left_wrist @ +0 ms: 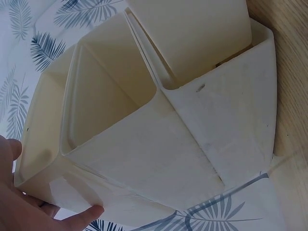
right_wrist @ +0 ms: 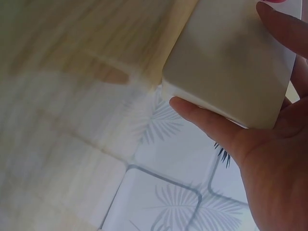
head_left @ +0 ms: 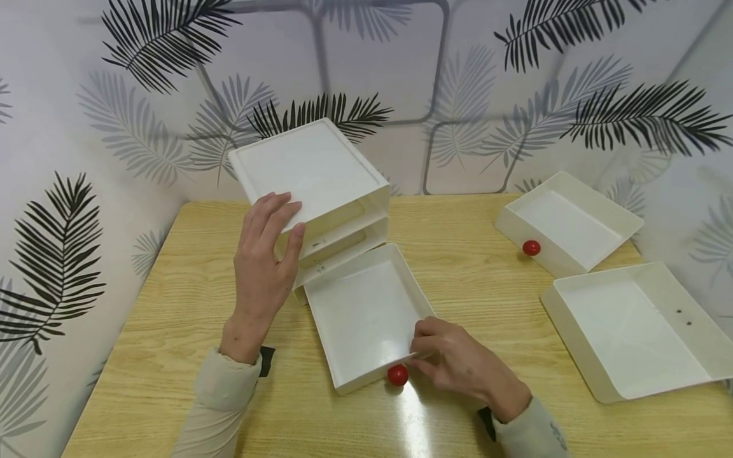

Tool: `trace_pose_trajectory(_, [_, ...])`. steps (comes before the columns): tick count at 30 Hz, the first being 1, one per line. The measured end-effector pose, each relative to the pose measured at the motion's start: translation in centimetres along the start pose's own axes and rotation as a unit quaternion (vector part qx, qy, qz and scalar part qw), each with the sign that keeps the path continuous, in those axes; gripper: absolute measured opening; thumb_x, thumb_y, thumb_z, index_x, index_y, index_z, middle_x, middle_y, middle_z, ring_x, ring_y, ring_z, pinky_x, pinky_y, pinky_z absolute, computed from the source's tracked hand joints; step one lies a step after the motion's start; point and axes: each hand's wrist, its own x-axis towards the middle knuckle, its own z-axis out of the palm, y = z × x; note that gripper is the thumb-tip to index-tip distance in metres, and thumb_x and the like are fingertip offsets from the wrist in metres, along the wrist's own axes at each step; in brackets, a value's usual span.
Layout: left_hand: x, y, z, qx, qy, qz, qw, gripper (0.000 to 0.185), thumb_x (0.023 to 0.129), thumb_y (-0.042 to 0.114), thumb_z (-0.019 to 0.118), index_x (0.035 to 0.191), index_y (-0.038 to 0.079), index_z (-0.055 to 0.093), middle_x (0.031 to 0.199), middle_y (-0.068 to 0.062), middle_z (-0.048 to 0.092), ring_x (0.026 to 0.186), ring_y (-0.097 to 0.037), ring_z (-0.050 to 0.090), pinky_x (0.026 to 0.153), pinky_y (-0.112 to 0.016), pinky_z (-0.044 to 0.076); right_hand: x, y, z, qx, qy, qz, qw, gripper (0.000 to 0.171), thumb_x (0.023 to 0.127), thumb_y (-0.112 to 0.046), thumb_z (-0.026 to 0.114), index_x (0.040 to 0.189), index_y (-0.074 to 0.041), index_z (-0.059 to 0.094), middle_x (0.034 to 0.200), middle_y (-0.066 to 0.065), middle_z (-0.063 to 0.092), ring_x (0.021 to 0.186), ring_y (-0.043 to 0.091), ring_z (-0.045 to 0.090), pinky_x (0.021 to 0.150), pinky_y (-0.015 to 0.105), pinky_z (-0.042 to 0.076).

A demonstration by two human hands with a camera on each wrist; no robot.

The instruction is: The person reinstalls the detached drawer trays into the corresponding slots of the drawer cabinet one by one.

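Note:
A white drawer cabinet [head_left: 312, 168] stands at the back middle of the wooden table [head_left: 469, 254]. My left hand [head_left: 285, 219] holds its front left top corner, fingers on the lid and thumb down the front; the left wrist view shows the cabinet [left_wrist: 159, 144] from below with the thumb [left_wrist: 84, 215] on its edge. The bottom drawer [head_left: 366, 312] is pulled far out, a red knob [head_left: 397, 374] on its front. My right hand [head_left: 420, 350] pinches the drawer's front right corner beside the knob. In the right wrist view thumb and fingers [right_wrist: 207, 120] clasp that drawer corner [right_wrist: 231, 62].
Two loose white drawers lie on the right of the table: a far one [head_left: 567, 222] with a red knob [head_left: 530, 247], and a near one [head_left: 635, 331] showing two small holes. Leaf-patterned walls close in behind and on both sides.

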Motion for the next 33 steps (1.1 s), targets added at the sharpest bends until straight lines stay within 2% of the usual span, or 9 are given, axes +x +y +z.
trace_pose_trajectory(11, [0.0, 0.0, 0.0, -0.004, 0.002, 0.0, 1.0, 0.029, 0.102, 0.013, 0.066, 0.13, 0.009, 0.07, 0.141, -0.011, 0.065, 0.143, -0.031, 0.051, 0.119, -0.047, 0.043, 0.3, 0.0, 0.3, 0.005, 0.003, -0.017, 1.0, 0.017, 0.08, -0.007, 0.088, 0.078, -0.015, 0.073, 0.085, -0.006, 0.058, 0.078, 0.005, 0.054, 0.068, 0.019, 0.054])
trace_pose_trajectory(21, [-0.1, -0.1, -0.1, -0.001, -0.001, -0.004, 1.0, 0.029, 0.102, 0.014, 0.066, 0.131, 0.01, 0.07, 0.142, -0.011, 0.065, 0.143, -0.03, 0.051, 0.118, -0.048, 0.044, 1.0, 0.2, 0.2, 0.016, -0.008, 0.041, 0.999, 0.014, 0.08, -0.007, 0.088, 0.082, -0.016, 0.077, 0.091, -0.009, 0.06, 0.084, 0.003, 0.057, 0.075, 0.02, 0.056])
trace_pose_trajectory(29, [-0.1, -0.1, -0.1, -0.002, -0.002, -0.004, 1.0, 0.029, 0.102, 0.014, 0.066, 0.131, 0.01, 0.07, 0.141, -0.011, 0.065, 0.143, -0.03, 0.051, 0.119, -0.047, 0.043, 1.8, 0.5, 0.4, -0.031, 0.015, 0.041, 0.999, 0.015, 0.079, -0.012, 0.091, 0.084, -0.013, 0.076, 0.092, -0.005, 0.06, 0.088, 0.007, 0.058, 0.076, 0.022, 0.057])
trace_pose_trajectory(33, [-0.1, -0.1, 0.0, -0.002, -0.004, -0.001, 1.0, 0.029, 0.102, 0.014, 0.065, 0.131, 0.01, 0.07, 0.142, -0.011, 0.065, 0.143, -0.03, 0.051, 0.12, -0.046, 0.043, 2.2, 0.6, 0.5, -0.062, 0.02, 0.047, 0.997, 0.016, 0.079, -0.015, 0.092, 0.085, -0.013, 0.077, 0.098, -0.002, 0.061, 0.096, 0.011, 0.059, 0.081, 0.024, 0.058])
